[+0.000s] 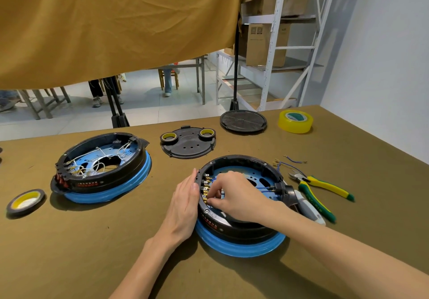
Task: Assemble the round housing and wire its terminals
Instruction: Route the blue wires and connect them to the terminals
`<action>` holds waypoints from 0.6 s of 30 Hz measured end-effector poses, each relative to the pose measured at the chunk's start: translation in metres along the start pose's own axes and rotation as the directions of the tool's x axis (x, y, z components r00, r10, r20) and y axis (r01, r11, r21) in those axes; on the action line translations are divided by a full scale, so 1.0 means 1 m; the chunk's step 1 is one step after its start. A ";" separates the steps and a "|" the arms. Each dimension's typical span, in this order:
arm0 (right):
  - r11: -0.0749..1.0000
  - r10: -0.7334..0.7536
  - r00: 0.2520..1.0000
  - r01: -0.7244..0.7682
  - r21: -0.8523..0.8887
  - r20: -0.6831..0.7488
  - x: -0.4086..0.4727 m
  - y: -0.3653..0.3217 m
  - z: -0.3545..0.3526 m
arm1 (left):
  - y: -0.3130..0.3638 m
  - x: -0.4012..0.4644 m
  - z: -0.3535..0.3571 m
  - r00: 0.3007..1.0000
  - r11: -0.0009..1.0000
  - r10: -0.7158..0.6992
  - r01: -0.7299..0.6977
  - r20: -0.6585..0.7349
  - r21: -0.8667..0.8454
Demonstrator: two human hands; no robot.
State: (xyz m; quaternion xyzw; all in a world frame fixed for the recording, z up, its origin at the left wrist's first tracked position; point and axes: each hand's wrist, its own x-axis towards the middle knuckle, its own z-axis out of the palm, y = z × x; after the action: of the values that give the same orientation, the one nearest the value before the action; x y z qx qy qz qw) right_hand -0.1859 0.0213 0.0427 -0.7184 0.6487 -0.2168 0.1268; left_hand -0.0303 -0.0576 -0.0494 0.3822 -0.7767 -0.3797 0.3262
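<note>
The near housing point(239, 206) sits open on the table point(92, 252), partly wired; its cover point(188, 144) lies beyond, unfitted. Your left hand point(183, 203) presses flat-fingered against the rim. Your right hand point(234, 194) pinches at the terminals point(205, 186). Pliers point(320, 192) and loose wires point(290, 161) lie right.

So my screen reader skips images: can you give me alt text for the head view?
A person's right hand pinches at the brass terminals inside a round black housing on a blue ring, while the left hand rests flat against its outer wall. A second, wired housing, tape rolls and pliers lie around it.
</note>
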 end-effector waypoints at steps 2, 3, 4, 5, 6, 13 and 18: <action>1.000 -0.006 1.000 0.006 -0.003 -0.009 0.000 0.001 -0.002 | 0.000 0.000 0.000 1.000 1.000 0.001 -0.001 0.000 -0.002; 1.000 -0.004 1.000 0.004 0.003 -0.008 0.000 0.002 -0.003 | 0.000 -0.001 -0.001 1.000 1.000 0.005 -0.005 0.002 0.000; 1.000 -0.003 1.000 0.004 0.009 -0.007 -0.001 0.003 -0.003 | 0.001 -0.001 -0.001 1.000 1.000 0.009 -0.009 0.004 0.003; 1.000 -0.005 1.000 0.005 0.009 -0.005 -0.001 0.003 -0.003 | 0.001 -0.001 0.000 1.000 1.000 0.011 -0.011 0.004 0.005; 1.000 -0.009 1.000 0.010 0.005 -0.004 -0.002 0.003 -0.003 | 0.002 -0.001 0.000 1.000 1.000 0.008 -0.009 0.004 0.006; 1.000 -0.027 1.000 0.027 -0.001 -0.009 -0.001 0.002 -0.004 | 0.008 -0.004 -0.001 1.000 1.000 -0.002 0.002 0.016 0.024; 1.000 -0.014 1.000 0.014 -0.007 -0.026 -0.008 0.011 -0.005 | 0.008 -0.002 0.000 1.000 0.997 0.019 -0.019 -0.007 0.070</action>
State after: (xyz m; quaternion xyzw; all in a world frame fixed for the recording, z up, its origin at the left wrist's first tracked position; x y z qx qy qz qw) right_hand -0.1988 0.0286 0.0406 -0.7204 0.6461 -0.2247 0.1145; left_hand -0.0321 -0.0529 -0.0425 0.3875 -0.7919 -0.3477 0.3192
